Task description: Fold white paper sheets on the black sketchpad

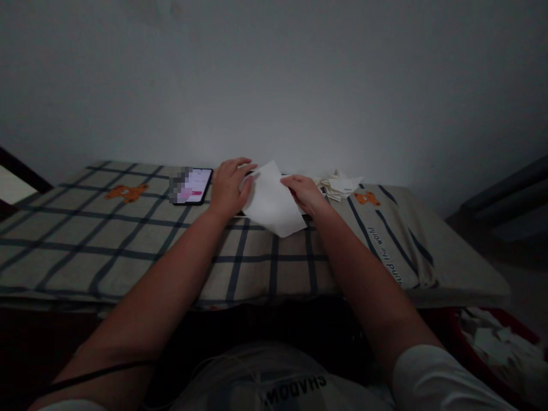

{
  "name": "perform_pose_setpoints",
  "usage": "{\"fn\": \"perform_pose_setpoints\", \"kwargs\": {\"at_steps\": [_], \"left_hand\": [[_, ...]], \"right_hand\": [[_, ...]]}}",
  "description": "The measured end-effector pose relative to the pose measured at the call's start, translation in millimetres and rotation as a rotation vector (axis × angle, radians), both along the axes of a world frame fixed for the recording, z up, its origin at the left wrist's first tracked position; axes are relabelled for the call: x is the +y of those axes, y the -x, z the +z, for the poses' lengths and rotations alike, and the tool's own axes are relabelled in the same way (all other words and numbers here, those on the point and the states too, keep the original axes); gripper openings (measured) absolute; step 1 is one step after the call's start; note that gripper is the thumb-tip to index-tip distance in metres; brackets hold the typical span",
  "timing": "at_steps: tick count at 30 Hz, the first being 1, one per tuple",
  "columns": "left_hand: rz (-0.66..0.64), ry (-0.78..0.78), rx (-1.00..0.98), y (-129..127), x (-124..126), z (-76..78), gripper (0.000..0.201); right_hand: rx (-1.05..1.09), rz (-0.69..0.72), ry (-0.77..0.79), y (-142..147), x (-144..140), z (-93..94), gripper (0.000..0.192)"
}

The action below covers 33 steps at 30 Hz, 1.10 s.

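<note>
A sheet of white paper [274, 200] is tilted above the checked cloth, one corner pointing toward the wall and another toward me. My right hand [302, 191] pinches its right edge between thumb and fingers. At the left edge lies my left hand [233, 185], its fingers stretched out and apart, the thumb close to or touching the paper. A dark flat thing shows partly from under the sheet; what it is I cannot tell. Just beyond my right hand sits a loose pile of small folded white papers [338, 185].
A phone [197, 185] with a lit screen lies left of my left hand. The checked cloth [257, 268] covers the table, which stands against a grey wall [274, 80]. On the floor at lower right, a red container [520, 325] holds many white paper pieces.
</note>
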<state>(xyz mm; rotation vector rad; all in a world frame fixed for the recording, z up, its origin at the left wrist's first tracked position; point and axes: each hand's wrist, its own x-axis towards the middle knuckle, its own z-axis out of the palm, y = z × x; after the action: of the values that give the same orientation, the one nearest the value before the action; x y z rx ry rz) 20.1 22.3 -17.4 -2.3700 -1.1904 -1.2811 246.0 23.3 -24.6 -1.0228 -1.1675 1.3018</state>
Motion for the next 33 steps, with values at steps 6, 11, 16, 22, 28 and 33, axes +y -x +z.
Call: {"fn": "perform_pose_setpoints", "kwargs": {"at_steps": [6, 11, 16, 22, 28, 33], "left_hand": [[-0.113, -0.023, 0.084, -7, -13, 13.2, 0.038], [-0.183, 0.049, 0.150, -11, -11, 11.7, 0.038], [-0.239, 0.185, 0.316, -12, -4, 3.2, 0.034], [-0.279, 0.330, 0.332, -5, 2, -1.9, 0.029], [-0.257, 0.366, 0.278, -3, 7, -5.6, 0.032], [-0.279, 0.327, 0.237, -2, 11, -10.3, 0.033]], "right_hand": [[-0.150, 0.041, -0.010, 3, -10, 13.5, 0.013], [-0.394, 0.186, -0.001, 3, -16, 13.9, 0.018], [-0.568, 0.268, -0.056, 8, -20, 9.5, 0.022], [-0.583, 0.338, -0.021, 5, -20, 7.2, 0.021], [-0.492, 0.349, 0.086, 0, -20, 7.8, 0.027], [-0.553, 0.317, 0.067, -2, -20, 6.4, 0.018]]}}
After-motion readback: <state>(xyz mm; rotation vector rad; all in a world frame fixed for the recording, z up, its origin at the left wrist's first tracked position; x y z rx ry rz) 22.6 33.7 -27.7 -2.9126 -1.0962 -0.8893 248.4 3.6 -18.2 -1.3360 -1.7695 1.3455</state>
